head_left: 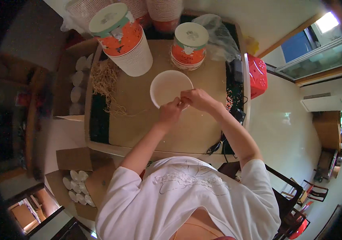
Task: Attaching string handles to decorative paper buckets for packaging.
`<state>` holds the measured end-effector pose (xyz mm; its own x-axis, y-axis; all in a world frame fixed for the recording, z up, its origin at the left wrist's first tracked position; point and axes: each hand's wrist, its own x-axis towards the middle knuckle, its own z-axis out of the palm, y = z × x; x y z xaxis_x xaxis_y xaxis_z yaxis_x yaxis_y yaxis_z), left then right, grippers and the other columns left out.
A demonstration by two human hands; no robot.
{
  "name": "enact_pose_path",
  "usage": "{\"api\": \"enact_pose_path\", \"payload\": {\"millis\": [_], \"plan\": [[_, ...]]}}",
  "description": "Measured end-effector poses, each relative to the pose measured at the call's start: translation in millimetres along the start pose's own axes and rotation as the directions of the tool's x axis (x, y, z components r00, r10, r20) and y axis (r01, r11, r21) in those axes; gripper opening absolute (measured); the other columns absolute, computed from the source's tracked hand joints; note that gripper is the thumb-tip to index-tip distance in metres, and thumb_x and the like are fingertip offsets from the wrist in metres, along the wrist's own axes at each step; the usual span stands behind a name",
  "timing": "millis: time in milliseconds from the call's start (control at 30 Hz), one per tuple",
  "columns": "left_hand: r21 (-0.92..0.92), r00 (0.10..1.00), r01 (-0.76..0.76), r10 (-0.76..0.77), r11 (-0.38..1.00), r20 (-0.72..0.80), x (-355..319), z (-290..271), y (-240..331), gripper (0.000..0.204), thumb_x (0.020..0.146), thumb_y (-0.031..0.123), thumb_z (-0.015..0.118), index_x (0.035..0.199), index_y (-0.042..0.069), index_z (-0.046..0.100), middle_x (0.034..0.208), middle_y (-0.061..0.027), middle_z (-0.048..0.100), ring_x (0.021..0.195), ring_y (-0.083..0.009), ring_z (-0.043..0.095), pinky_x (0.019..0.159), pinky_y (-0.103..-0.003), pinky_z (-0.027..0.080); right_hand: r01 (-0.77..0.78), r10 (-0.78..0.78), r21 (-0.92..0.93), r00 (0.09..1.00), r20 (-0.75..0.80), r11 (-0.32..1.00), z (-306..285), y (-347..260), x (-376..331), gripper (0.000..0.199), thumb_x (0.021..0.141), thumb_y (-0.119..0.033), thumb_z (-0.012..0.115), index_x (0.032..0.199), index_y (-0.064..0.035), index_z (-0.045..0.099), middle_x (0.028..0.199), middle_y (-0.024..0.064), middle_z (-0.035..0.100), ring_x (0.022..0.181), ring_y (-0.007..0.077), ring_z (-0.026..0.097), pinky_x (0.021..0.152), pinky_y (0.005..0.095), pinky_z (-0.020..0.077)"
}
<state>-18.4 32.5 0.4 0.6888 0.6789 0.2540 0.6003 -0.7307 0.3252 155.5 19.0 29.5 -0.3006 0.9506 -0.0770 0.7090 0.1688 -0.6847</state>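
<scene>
Window glare upper right, dark fisheye rim

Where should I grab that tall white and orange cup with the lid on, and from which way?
Grab the tall lidded cup around its ribbed white lower wall, probably from the side facing the person. It leans, and the lid covers its mouth, so there is no rim to pinch. The straw pile lies at its left, the white bowl to its right.

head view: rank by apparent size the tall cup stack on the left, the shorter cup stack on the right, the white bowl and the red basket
1. tall cup stack, though it rises nearer the camera
2. white bowl and shorter cup stack look alike, so unranked
3. red basket, partly hidden by the table edge
</scene>
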Motion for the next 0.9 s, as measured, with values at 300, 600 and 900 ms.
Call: {"api": "enact_pose_path", "payload": {"millis": [300, 600, 900], "plan": [[-0.542, 0.996, 0.094, -0.076, 0.835, 0.056, 1, -1, 2, 0.018, 0.079, 0.02, 0.065, 0.09, 0.006, 0.061, 0.088, -0.006, 0.059, 0.064, -0.0214, 0.059, 0.056, -0.035, 0.048, 0.132, -0.125, 0.002, 0.947, -0.296, 0.991, 6, -1, -26, 0.006, 0.079, -0.008, 0.056, 0.083, -0.0032, 0.057, 0.085, 0.0113, 0.057, 0.082, 0.032, 0.056, 0.07, 0.0393, 0.0459], [-0.682, 0.654, 0.722, -0.208, -0.111, 0.727, 10, -5, 0, 0.012, 0.088, 0.019, 0.056, 0.088, 0.008, 0.06, 0.07, 0.0022, 0.055, 0.047, -0.0032, 0.041, 0.038, -0.018, 0.027, -0.057, 0.141, 0.164, 0.813, -0.564, 0.985, 35, -19, -53, 0.009, 0.077, -0.005, 0.064, 0.084, -0.0019, 0.061, 0.09, 0.0122, 0.06, 0.084, 0.0287, 0.058, 0.073, 0.0346, 0.0474], [-0.613, 0.568, 0.746, -0.233, -0.26, 0.79, 8, -7, 5, 0.015, 0.085, 0.016, 0.059, 0.076, 0.004, 0.063, 0.063, 0.0014, 0.056, 0.045, -0.0034, 0.039, 0.039, -0.019, 0.024, -0.085, 0.345, 0.354, 0.517, -0.783, 0.931, 78, -40, -54, 0.012, 0.074, 0.002, 0.067, 0.084, -0.0011, 0.062, 0.086, 0.0103, 0.063, 0.081, 0.0221, 0.06, 0.072, 0.0292, 0.0473]]}}
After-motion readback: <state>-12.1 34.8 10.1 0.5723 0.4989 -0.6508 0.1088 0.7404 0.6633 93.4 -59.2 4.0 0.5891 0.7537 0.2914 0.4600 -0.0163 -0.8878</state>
